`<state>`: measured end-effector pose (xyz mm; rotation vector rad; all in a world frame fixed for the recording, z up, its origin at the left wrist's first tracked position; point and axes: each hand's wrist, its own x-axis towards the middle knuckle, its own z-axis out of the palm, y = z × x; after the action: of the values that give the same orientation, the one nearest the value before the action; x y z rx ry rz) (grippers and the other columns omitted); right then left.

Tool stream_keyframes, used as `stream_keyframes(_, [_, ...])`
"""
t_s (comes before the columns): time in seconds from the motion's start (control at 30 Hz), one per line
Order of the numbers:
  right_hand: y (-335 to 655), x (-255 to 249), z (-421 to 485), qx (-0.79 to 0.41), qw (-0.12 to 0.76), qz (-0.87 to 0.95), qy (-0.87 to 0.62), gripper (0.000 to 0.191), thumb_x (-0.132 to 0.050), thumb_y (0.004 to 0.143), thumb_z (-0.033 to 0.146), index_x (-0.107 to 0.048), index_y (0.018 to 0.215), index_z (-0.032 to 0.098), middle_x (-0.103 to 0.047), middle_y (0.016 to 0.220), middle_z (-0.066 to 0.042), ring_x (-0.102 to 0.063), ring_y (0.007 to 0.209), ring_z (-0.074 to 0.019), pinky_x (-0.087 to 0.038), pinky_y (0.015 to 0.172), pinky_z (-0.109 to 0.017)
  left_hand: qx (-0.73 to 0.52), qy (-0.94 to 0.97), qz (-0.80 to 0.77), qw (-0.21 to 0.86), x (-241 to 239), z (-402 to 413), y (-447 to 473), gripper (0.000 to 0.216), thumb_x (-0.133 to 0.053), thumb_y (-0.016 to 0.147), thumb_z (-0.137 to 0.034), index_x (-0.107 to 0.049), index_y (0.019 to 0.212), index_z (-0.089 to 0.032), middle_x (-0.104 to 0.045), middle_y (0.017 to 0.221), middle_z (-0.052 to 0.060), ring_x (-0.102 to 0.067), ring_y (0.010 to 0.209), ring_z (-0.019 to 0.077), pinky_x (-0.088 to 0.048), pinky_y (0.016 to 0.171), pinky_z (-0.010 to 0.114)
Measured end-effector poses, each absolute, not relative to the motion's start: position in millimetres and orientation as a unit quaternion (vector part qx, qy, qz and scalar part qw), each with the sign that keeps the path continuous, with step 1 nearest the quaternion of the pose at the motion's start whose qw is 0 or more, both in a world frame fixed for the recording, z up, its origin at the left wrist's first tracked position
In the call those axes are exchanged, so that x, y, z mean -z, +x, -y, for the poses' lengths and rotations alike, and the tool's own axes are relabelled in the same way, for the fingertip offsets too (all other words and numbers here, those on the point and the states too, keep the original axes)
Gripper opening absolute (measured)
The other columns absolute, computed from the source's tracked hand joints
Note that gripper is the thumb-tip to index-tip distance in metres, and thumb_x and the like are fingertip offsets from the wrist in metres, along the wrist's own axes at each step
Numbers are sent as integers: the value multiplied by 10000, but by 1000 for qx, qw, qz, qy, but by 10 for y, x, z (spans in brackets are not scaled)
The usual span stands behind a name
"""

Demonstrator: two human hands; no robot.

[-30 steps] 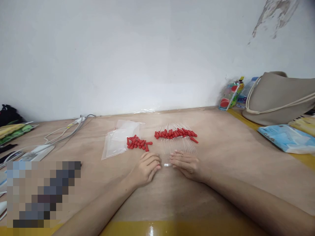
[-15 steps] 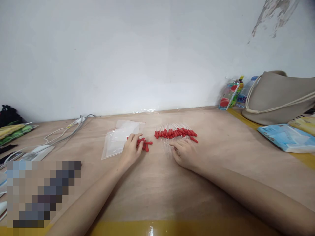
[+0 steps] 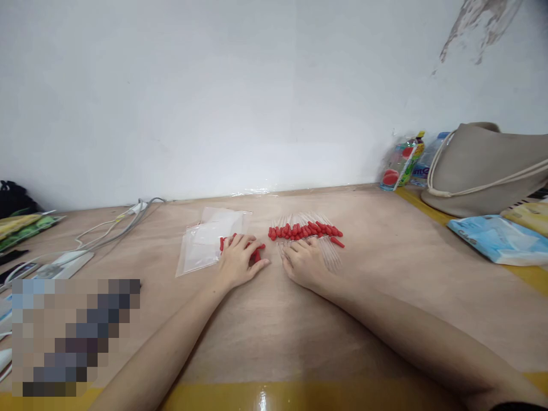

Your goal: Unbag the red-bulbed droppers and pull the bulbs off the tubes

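My left hand (image 3: pixel 238 260) lies over a small pile of loose red rubber dropper bulbs (image 3: pixel 257 254), its fingers spread and thumb apart, partly hiding them. Clear plastic bags (image 3: pixel 194 251) lie flat beneath and left of that pile. My right hand (image 3: pixel 305 262) rests palm down on thin clear dropper tubes (image 3: pixel 333 254), with its fingers apart and their tips bent toward the tabletop. Just beyond it, a row of droppers with red bulbs (image 3: pixel 295 231) lies side by side, bulbs toward me. One dropper's red bulb (image 3: pixel 338 242) sits nearer, to the right.
White cables (image 3: pixel 124 220) and a power strip (image 3: pixel 71 262) lie at the left. Drink bottles (image 3: pixel 400 165), a grey-beige bag (image 3: pixel 488 165) and a blue packet (image 3: pixel 496 237) stand or lie at the right. A white wall (image 3: pixel 257 97) rises behind the table.
My left hand has moved slightly right and spread flatter over the loose bulbs. My right hand has shifted left across the clear tubes, uncovering more of them on its right.
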<state>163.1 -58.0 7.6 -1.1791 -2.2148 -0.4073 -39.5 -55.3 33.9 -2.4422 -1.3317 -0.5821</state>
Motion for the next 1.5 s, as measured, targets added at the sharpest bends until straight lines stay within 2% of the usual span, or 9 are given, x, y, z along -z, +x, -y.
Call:
stream_keyframes(0.07, [1614, -87, 607, 141, 292, 836, -443, 189, -483, 811, 297, -612, 802, 159, -630, 765, -57, -517, 745, -180, -231, 721, -357, 182, -873, 432, 135, -360, 540, -432, 422, -515, 779, -497, -551, 1115, -244, -552, 1174, 96, -455, 1090, 280, -233, 941, 500])
stream_keyframes(0.17, [1591, -100, 634, 121, 280, 841, -446, 289, -492, 806, 415, -619, 806, 155, -621, 818, -72, -518, 781, -192, -232, 741, -367, 163, -886, 421, 109, -354, 483, -477, 404, -491, 814, -449, -511, 1171, -260, -571, 1181, 76, -458, 1132, 268, -116, 1003, 541])
stream_keyframes(0.43, [1599, -120, 649, 107, 270, 844, -450, 441, -463, 778, 574, -623, 791, 163, -593, 826, -78, -501, 787, -198, -242, 743, -366, 156, -878, 447, 75, -332, 430, -527, 366, -504, 820, -395, -500, 1165, -275, -556, 1207, 70, -445, 1158, 261, -67, 999, 557])
stream_keyframes(0.63, [1772, -147, 723, 110, 311, 835, -440, 322, -505, 802, 466, -620, 745, 170, -588, 792, -56, -501, 748, -163, -248, 734, -331, 203, -836, 509, 37, -448, 410, -396, 220, -462, 836, -379, -611, 923, -243, -606, 1022, 48, -512, 991, 215, -261, 874, 427])
stream_keyframes(0.77, [2007, -87, 795, 129, 330, 836, -419, 226, -518, 808, 373, -632, 776, 181, -574, 755, -32, -486, 693, -138, -250, 734, -323, 201, -818, 536, 51, -480, 257, -207, 206, -510, 802, -394, -611, 783, -215, -595, 912, 41, -499, 931, 222, -280, 807, 400])
stream_keyframes(0.93, [2240, 11, 848, 120, 365, 828, -408, 171, -505, 816, 298, -634, 801, 187, -562, 742, -20, -482, 667, -118, -259, 761, -321, 172, -821, 540, 74, -441, 47, -19, 306, -556, 742, -500, -587, 750, -195, -572, 853, 61, -485, 928, 256, -279, 815, 431])
stream_keyframes(1.13, [2231, 34, 832, 107, 395, 816, -407, 146, -511, 807, 266, -632, 789, 186, -563, 741, -16, -490, 652, -110, -268, 768, -323, 179, -798, 572, 64, -400, -41, 22, 225, -496, 807, -359, -581, 696, -183, -582, 861, 71, -490, 930, 257, -284, 804, 437])
stream_keyframes(1.37, [2216, 38, 816, 97, 410, 808, -412, 139, -505, 805, 237, -633, 782, 189, -567, 735, -21, -499, 657, -118, -304, 776, -335, 301, -724, 611, 103, -392, 201, -74, 174, -447, 838, -303, -532, 740, -187, -600, 867, 57, -498, 892, 237, -292, 755, 390])
stream_keyframes(1.5, [2234, -9, 810, 101, 444, 796, -400, 276, -503, 810, 268, -573, 1057, 168, -597, 957, -89, -545, 897, -190, -373, 837, -355, 338, -780, 518, 96, -316, 573, -201, 168, -430, 861, -276, -526, 756, -186, -618, 842, 33, -516, 836, 191, -284, 754, 366])
